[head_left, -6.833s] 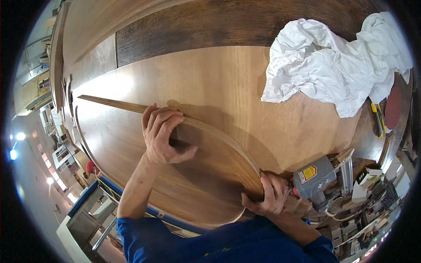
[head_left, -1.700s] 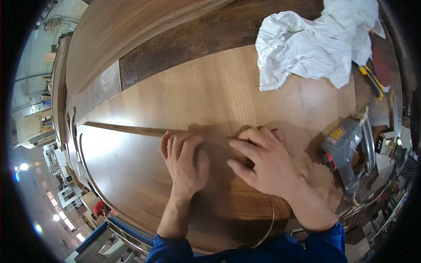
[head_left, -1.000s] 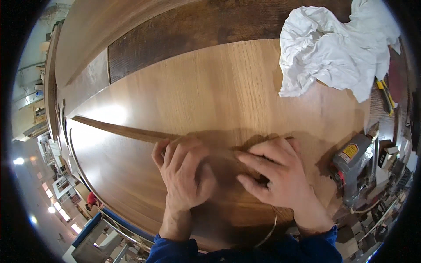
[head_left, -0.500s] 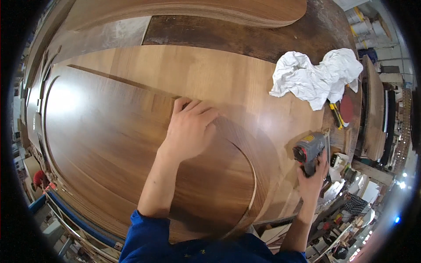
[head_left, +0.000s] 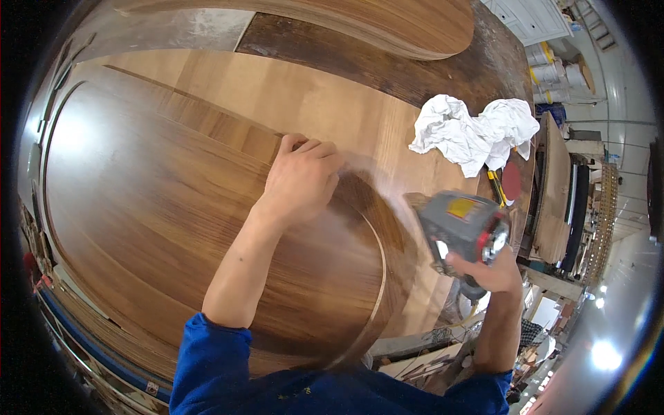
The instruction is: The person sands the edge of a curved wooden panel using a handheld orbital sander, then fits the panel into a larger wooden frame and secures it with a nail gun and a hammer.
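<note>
A large brown wood-grain panel (head_left: 194,200) with a rounded right end lies in front of me on a lighter wooden board (head_left: 325,90). At its far edge, the curled fingers of my left hand (head_left: 301,176) grip the wood, fingertips hidden behind the edge. A curved wooden strip (head_left: 400,277) runs around the rounded end. To the right, my right hand (head_left: 494,272) holds a grey and red nail gun (head_left: 453,211) by its handle, raised over the lighter board and partly blurred by motion. Its nose points left, near the curved strip.
A crumpled white cloth (head_left: 443,131) lies at the board's far right. Beside it are a yellow utility knife (head_left: 496,188) and a round red sanding disc (head_left: 511,181). Another rounded wooden piece (head_left: 387,24) rests at the back on the dark bench top (head_left: 311,45).
My right hand has lifted the nail gun from the board's right side, turned it and brought it left. The left hand keeps its grip on the panel. The view has shifted slightly.
</note>
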Motion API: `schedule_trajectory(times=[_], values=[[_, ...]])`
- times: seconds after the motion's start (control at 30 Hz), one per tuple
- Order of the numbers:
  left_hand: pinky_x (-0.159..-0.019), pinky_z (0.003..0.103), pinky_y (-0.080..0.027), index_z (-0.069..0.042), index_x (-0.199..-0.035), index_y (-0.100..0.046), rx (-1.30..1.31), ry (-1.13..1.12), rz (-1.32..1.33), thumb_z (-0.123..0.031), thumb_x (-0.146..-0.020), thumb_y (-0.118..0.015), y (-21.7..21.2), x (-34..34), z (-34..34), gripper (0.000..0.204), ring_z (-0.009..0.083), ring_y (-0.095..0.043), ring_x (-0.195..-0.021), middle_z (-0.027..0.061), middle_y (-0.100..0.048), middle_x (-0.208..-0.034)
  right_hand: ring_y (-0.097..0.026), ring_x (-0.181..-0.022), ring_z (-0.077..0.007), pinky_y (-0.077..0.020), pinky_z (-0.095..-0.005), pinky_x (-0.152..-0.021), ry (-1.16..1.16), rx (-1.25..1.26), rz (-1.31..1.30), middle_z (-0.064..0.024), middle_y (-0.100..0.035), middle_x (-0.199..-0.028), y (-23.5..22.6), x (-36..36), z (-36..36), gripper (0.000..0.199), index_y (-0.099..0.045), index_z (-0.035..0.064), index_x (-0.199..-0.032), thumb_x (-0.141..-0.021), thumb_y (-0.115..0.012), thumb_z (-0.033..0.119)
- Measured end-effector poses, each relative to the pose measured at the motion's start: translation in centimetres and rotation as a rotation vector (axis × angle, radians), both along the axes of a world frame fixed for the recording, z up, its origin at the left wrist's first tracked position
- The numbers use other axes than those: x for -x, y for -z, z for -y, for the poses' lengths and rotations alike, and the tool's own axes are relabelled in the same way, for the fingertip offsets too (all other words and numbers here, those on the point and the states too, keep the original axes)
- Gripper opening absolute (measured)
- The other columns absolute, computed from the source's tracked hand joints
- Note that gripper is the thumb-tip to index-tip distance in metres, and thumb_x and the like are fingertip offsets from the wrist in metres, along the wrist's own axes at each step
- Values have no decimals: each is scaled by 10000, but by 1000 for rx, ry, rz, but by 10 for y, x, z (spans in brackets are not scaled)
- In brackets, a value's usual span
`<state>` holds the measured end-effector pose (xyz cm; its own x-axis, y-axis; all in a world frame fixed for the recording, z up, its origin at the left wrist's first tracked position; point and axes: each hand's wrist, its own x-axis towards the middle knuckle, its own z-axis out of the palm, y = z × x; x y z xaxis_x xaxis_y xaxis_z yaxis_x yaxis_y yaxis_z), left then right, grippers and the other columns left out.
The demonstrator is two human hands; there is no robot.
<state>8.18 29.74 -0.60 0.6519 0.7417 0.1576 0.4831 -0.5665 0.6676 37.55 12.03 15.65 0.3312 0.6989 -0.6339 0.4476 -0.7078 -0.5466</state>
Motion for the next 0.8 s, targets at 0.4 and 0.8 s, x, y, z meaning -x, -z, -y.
schedule_trajectory(times=[0.4, 0.8], values=[[-1120, 459, -379, -97, -1057, -740, 13, -19, 1, -69, -864, -681, 2, 1, 1, 203, 250, -638, -1162, 62, -714, -1159, -656, -1198, -170, -508, -333, -1074, -171, 93, -290, -76, -701, -1278, 3, 70, -98, 641, -610, 6, -1362, -775, -849, 99], [-1093, 457, -393, -111, -1057, -723, -39, 4, 38, -71, -849, -684, 4, -4, -1, 215, 267, -643, -1142, 51, -709, -1126, -688, -934, -156, -575, -338, -836, -260, 261, -200, -100, -726, -1150, -6, 77, -120, 679, -582, 2, -1410, -808, -856, 155]])
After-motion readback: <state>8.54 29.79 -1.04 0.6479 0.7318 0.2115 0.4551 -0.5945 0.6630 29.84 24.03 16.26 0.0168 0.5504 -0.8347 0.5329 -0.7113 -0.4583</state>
